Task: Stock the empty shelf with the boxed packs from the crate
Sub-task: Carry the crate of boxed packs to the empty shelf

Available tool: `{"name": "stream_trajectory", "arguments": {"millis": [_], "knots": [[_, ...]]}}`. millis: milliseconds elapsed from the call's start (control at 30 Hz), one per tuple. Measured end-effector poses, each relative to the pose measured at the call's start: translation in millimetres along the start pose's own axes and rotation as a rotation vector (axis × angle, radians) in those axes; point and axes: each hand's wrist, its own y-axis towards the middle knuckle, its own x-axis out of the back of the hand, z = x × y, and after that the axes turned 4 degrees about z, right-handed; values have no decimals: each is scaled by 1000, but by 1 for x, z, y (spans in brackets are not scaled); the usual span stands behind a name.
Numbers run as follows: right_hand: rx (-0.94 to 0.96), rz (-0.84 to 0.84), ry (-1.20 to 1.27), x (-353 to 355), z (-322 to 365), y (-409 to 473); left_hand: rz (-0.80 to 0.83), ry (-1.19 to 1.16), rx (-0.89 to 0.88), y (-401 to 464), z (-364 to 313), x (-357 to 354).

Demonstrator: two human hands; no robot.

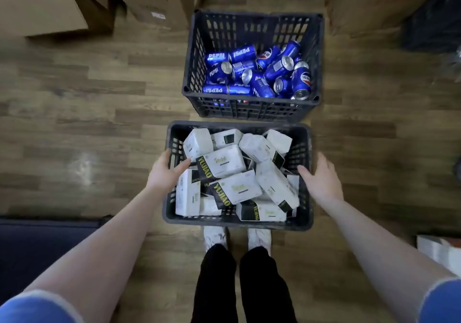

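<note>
You stood on a wood-plank floor (87,113), glare patch left of your left hand. Cardboard boxes (50,11) sat far ahead of both hands; a dark mat (37,243) lay under your left forearm.

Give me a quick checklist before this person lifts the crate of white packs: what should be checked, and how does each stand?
1. Near crate holds the boxed packs, not cans: ok.
2. Left hand at the crate's left rim: ok.
3. Right hand has a grip on the right rim: not ok, open and beside it.
4. Packs settled below the rim: not ok, loosely heaped.
5. Shelf ready: cannot tell, out of view.
</note>
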Motion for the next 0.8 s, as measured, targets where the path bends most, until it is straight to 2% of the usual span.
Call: {"name": "stream_trajectory", "arguments": {"millis": [200, 433, 667, 800], "knots": [[-110, -13, 42, -57, -31, 44, -25, -6, 77, 57, 58, -16], [-154, -93, 41, -106, -46, 94, -78, 31, 60, 124, 101, -25], [-198, -367, 93, -129, -56, 124, -118, -119, 94, 171, 129, -35], [-261, -286, 284, -125, -70, 132, -156, -256, 146, 183, 133, -39]]}}
